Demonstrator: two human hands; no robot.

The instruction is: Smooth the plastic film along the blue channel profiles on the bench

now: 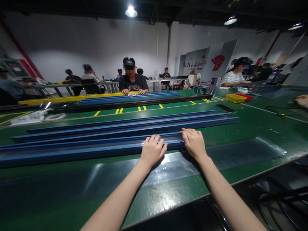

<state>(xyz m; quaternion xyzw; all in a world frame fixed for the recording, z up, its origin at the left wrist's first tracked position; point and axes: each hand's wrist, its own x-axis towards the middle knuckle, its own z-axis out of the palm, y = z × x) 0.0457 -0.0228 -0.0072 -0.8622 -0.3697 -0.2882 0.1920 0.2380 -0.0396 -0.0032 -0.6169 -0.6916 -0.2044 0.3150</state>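
Note:
A long blue channel strip (91, 148) with raised edges lies across the green table, running out of view at the left. My left hand (152, 150) is closed over it near its right end, fingers across the far edge and thumb on the near side. Around that right end curls my right hand (193, 143), its fingertips partly hidden behind the strip. Below both hands, a clear plastic sheet (231, 156) lies flat along the near part of the table and reflects the lamps.
Just beyond are more blue channels (134, 123). A phone (225, 108) and a yellow tray (235, 98) sit to the right. Across the table, a person (133, 82) has hands on a yellow strip (72, 99), near a black strip (144, 102). The near table edge (260, 170) slants upward rightward.

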